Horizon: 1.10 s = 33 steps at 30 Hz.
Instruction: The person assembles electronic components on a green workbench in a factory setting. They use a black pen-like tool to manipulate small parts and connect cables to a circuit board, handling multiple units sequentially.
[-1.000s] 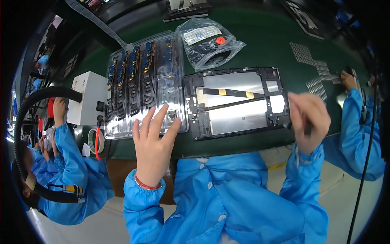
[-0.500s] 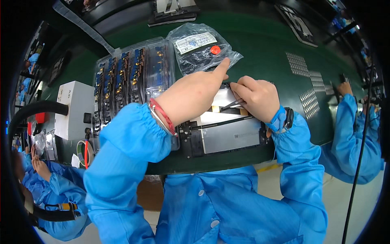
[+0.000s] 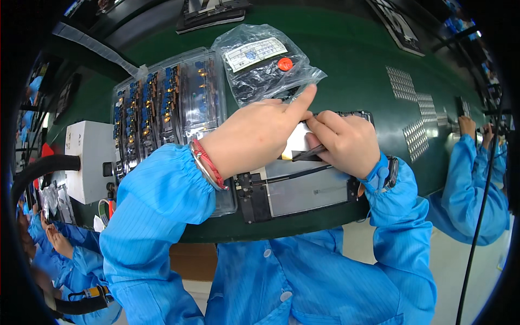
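Note:
A tablet-like device (image 3: 309, 196), its inside exposed with a silver panel, black frame and dark cable strip, lies on the green table before me. My right hand (image 3: 349, 142) is closed around dark tweezers (image 3: 309, 154), whose tips reach left over the device's upper part. My left hand (image 3: 265, 132) bends over the device's upper left. Its index finger stretches up and away, the other fingers curl under, and one fingertip sits beside the right hand's fingers. Whatever the left fingers hold is hidden beneath them.
A clear plastic tray (image 3: 162, 103) with rows of small cable parts stands left. Beyond my hands lies a clear bag (image 3: 260, 62) with a white label and red sticker. A white box (image 3: 89, 161) with a black hose is far left. Metallic sheets (image 3: 416, 140) lie right; a co-worker's sleeve (image 3: 460, 184) shows beyond.
The view has shifted, so the table's contents sit slightly differently. Around the tweezers, my right fingers have curled in closer. The left hand keeps its place over the device, index finger still raised.

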Available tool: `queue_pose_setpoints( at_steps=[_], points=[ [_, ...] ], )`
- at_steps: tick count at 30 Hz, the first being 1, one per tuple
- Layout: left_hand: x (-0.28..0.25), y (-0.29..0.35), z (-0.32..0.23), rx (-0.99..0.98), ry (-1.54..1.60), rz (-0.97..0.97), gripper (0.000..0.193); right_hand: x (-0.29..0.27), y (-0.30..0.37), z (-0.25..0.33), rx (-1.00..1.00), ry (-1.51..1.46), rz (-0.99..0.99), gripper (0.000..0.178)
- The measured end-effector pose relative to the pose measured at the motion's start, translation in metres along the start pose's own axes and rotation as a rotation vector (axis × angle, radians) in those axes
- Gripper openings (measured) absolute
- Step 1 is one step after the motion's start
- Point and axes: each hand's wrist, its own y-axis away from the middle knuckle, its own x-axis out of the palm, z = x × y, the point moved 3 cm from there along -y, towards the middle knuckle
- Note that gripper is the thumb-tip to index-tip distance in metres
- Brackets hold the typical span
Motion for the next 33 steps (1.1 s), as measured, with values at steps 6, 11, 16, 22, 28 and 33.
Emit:
queue_pose_setpoints(
  at_steps=[6, 11, 16, 22, 28, 33],
  points=[
    [0.006, 0.012, -0.008, 0.035, -0.181, -0.002, 0.070, -0.050, 0.025, -0.050, 0.362, -0.340, -0.117, 0.015],
    [0.008, 0.014, -0.011, 0.077, -0.244, -0.015, 0.064, -0.033, 0.062, -0.056, 0.524, -0.264, 0.050, 0.036],
    [0.011, 0.015, -0.010, 0.052, -0.163, -0.031, 0.051, -0.031, 0.071, -0.045, 0.482, -0.199, 0.020, 0.030],
    [0.012, 0.015, -0.005, 0.071, -0.199, 0.002, 0.039, -0.031, 0.067, -0.035, 0.528, -0.197, 0.009, 0.024],
    [0.012, 0.015, -0.007, 0.105, -0.292, -0.036, 0.037, -0.027, 0.072, -0.041, 0.716, -0.496, -0.102, 0.022],
    [0.010, 0.013, -0.014, 0.070, -0.333, -0.043, 0.039, -0.029, 0.061, -0.051, 0.878, -0.846, -0.138, 0.015]
  ],
)
